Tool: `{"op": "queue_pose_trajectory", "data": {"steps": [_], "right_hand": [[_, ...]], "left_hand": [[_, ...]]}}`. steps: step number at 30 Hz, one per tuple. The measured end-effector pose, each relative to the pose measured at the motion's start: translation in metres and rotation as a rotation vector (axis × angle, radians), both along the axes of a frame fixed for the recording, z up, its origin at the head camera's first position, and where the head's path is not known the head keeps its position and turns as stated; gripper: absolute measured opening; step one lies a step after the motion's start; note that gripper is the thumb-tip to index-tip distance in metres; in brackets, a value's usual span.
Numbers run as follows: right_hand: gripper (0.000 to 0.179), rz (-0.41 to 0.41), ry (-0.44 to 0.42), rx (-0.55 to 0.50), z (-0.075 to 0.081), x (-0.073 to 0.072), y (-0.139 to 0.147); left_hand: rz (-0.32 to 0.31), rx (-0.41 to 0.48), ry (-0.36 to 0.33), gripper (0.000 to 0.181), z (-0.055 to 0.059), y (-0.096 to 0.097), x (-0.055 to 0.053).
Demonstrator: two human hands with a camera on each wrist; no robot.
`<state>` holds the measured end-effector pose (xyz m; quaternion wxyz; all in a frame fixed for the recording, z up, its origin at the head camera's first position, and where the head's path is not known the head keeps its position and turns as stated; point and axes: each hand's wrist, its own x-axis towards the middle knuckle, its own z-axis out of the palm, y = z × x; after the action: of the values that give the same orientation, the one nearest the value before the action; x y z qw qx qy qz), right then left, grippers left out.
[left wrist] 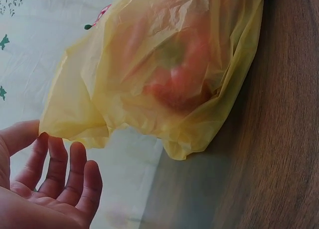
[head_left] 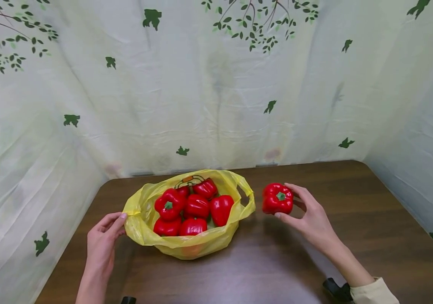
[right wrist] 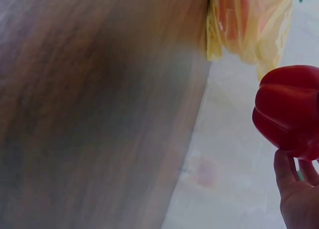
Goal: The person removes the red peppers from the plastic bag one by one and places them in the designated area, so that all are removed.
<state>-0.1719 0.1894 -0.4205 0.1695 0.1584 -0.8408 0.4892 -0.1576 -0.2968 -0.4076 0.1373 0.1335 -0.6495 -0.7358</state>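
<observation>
A yellow plastic bag (head_left: 216, 245) stands wide open on the table, with several shiny red bell peppers (head_left: 196, 206) inside. At its left rim, my left hand (head_left: 101, 242) pinches the plastic between thumb and index finger; in the left wrist view the other fingers curl loosely below the bag (left wrist: 79, 99). To the right of the bag, my right hand (head_left: 313, 219) grips a single red bell pepper (head_left: 277, 198) between thumb and fingers, its green stem facing the head camera. That pepper (right wrist: 289, 112) is held up off the table, apart from the bag.
Inside the bag's back lies something with thin dark loops and an orange piece (head_left: 188, 179). The brown wooden table (head_left: 372, 236) meets a pale curtain (head_left: 216, 105) with leaf prints along its back and sides. A black strap piece (head_left: 338, 290) is by the right wrist.
</observation>
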Motion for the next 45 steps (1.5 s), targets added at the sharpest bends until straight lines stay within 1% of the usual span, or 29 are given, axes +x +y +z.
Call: {"op": "queue_pose_trajectory", "data": {"steps": [6, 13, 17, 22, 26, 29, 36, 45], "right_hand": [[0.075, -0.027, -0.024, 0.012, -0.006, 0.000, 0.005], [0.078, -0.055, -0.055, 0.082, -0.008, -0.007, 0.011], [0.079, -0.032, -0.104, 0.091, -0.012, -0.017, 0.011], [0.079, -0.005, -0.197, 0.088, -0.017, -0.030, 0.011], [0.077, 0.011, -0.248, 0.121, -0.020, -0.038, 0.012], [0.077, 0.025, -0.261, 0.143, -0.021, -0.045, 0.011], [0.077, 0.057, -0.293, 0.122, -0.025, -0.057, 0.011], [0.078, 0.075, -0.323, 0.111, -0.023, -0.065, 0.010]], "left_hand": [[0.026, 0.021, 0.018, 0.014, 0.001, 0.000, 0.000], [0.027, 0.022, 0.024, 0.015, 0.003, 0.000, -0.001], [0.026, 0.023, 0.021, 0.015, 0.005, 0.000, -0.002], [0.022, 0.026, 0.011, 0.016, 0.005, 0.001, -0.003], [0.017, 0.041, 0.024, 0.013, 0.004, 0.001, -0.004], [0.023, 0.051, 0.029, 0.013, 0.004, 0.001, -0.004], [0.026, 0.063, 0.043, 0.010, 0.004, -0.001, -0.003], [0.028, 0.050, 0.031, 0.012, 0.003, -0.001, -0.002]]}}
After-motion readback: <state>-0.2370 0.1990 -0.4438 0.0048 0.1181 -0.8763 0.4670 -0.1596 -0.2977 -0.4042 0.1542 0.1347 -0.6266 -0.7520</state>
